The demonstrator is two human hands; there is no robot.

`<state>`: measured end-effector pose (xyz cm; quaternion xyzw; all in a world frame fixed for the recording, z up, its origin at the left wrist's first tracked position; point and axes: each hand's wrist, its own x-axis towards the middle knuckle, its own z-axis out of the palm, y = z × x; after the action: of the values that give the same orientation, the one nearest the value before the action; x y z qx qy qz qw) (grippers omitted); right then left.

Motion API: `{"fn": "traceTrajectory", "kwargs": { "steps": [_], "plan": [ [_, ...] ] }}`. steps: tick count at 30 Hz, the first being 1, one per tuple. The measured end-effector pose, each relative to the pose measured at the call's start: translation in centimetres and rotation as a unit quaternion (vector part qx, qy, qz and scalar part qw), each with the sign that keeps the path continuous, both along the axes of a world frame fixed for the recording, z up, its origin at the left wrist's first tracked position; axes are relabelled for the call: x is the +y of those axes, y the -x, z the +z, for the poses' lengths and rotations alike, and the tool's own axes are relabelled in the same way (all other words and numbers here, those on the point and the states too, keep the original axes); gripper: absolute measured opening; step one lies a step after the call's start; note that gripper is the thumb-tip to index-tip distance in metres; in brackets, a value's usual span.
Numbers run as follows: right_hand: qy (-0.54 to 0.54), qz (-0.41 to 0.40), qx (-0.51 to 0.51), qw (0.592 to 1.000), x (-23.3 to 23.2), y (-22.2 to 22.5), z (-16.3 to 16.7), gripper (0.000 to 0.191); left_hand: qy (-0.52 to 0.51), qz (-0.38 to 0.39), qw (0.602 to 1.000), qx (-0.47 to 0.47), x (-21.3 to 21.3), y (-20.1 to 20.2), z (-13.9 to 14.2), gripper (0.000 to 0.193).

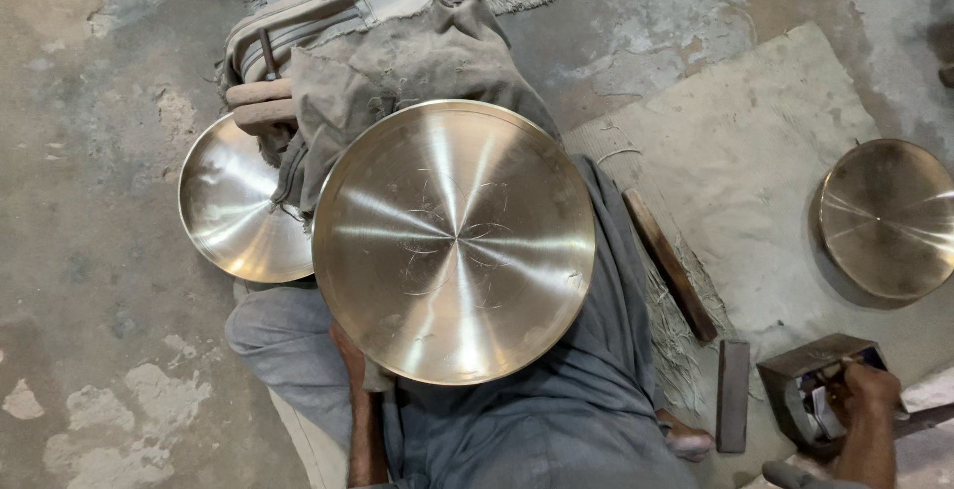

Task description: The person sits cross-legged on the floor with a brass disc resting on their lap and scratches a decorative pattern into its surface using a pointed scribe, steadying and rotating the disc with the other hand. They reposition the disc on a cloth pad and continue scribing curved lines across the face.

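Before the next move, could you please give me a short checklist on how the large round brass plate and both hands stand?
1. Large round brass plate resting on the lap, tilted face up: ok.
2. Left hand at the plate's lower left rim; grip hidden under the plate: cannot tell.
3. Right hand free for the plate: not ok, it reaches into the small dark metal box.
4. What the right hand's fingers pinch in the box: cannot tell.
5. Second shiny brass plate lying apart on the floor at left: ok.
6. Brown wooden stick lying beside the leg, clear of the plate: ok.
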<state>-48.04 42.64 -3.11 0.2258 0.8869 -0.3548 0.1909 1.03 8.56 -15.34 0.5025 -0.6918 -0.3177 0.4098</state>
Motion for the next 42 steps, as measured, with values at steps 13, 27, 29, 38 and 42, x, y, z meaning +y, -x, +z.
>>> {"fn": "traceTrajectory", "kwargs": {
  "steps": [13, 27, 29, 38, 42],
  "plan": [
    [0.018, 0.075, 0.060, 0.995, 4.4, -2.0, 0.0, 0.061, -0.063, -0.006, 0.990, 0.126, 0.0, 0.8, 2.1, 0.036],
    [0.310, 0.479, 0.095, 0.816, -14.6, -2.2, 5.0, 0.075, -0.104, 0.041, 0.980, 0.163, -0.3, 1.9, 8.1, 0.027],
    [0.402, 0.547, 0.032, 0.734, -18.9, -4.8, 6.8, 0.072, -0.174, 0.096, 0.962, 0.187, -0.4, 1.4, 9.0, 0.023],
    [0.449, 0.685, -0.117, 0.562, -27.7, -14.1, 11.6, 0.080, -0.078, 0.151, 0.943, 0.288, 1.8, -5.0, 14.3, 0.022],
    [0.463, 0.695, -0.125, 0.536, -28.1, -16.2, 11.0, 0.085, -0.100, 0.074, 0.973, 0.194, 4.3, -2.5, 18.3, 0.020]
  ]
}}
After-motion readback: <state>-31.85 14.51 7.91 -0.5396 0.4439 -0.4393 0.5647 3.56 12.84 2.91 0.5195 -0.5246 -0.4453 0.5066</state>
